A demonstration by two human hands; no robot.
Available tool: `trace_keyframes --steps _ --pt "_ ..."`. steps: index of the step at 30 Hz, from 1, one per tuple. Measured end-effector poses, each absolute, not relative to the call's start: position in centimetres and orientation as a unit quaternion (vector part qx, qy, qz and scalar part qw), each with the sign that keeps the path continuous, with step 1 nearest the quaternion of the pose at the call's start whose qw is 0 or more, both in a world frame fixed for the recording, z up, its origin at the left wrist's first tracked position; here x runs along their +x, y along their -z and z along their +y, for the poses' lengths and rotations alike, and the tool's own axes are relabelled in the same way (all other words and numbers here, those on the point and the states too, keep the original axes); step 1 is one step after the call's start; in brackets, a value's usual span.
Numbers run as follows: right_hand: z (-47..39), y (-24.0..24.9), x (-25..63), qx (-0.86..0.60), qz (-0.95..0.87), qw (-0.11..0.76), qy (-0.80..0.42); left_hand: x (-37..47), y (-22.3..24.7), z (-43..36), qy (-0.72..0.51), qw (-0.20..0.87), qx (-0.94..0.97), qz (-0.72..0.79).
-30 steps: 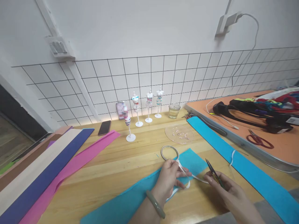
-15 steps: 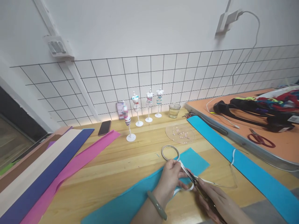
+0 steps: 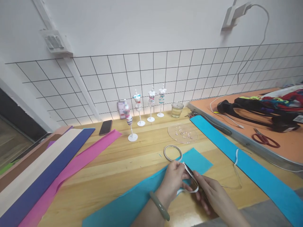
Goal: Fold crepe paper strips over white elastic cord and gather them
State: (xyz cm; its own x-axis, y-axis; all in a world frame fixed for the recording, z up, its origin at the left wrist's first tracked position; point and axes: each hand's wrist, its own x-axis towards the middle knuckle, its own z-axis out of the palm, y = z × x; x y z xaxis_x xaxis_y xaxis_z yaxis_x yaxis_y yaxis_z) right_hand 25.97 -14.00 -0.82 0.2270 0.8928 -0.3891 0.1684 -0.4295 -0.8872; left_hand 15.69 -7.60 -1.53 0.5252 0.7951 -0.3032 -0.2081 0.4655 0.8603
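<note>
My left hand (image 3: 174, 175), with a bangle at the wrist, pinches a narrow white strip (image 3: 195, 186) near the middle front. The strip curves in a loop between my hands. My right hand (image 3: 209, 189) is closed around a dark metal tool, whose thin blades (image 3: 189, 170) reach to the strip beside my left fingertips; most of the tool is hidden by the hand. A teal sheet (image 3: 132, 197) lies beneath my left hand. Just behind it are a teal square (image 3: 199, 162) and a silver ring (image 3: 165, 154).
Small mannequins (image 3: 138, 107), a glass (image 3: 177, 110), a disc with small bits (image 3: 182, 133) and a phone (image 3: 105, 127) stand or lie behind. Pink paper (image 3: 78, 164) lies left, a blue strip (image 3: 246, 164) right, and red scissors (image 3: 265, 139) on an orange board (image 3: 241, 126).
My right hand has moved slightly up and left, closer to my left hand, and the tool's blades now lie along the strip. The view has shifted slightly.
</note>
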Motion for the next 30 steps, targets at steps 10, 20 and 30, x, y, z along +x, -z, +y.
trace_keyframes --steps 10,20,30 --pt "-14.0 1.5 26.1 -0.698 -0.385 0.379 -0.470 15.8 1.7 -7.7 -0.313 0.781 0.399 0.365" --pt "-14.2 1.4 26.1 -0.704 -0.393 0.377 -0.456 15.8 1.6 -7.7 -0.310 0.791 0.381 0.365" --pt "-14.3 1.9 26.3 -0.705 -0.402 0.392 -0.433 15.8 1.4 -7.7 -0.302 0.786 0.389 0.375"
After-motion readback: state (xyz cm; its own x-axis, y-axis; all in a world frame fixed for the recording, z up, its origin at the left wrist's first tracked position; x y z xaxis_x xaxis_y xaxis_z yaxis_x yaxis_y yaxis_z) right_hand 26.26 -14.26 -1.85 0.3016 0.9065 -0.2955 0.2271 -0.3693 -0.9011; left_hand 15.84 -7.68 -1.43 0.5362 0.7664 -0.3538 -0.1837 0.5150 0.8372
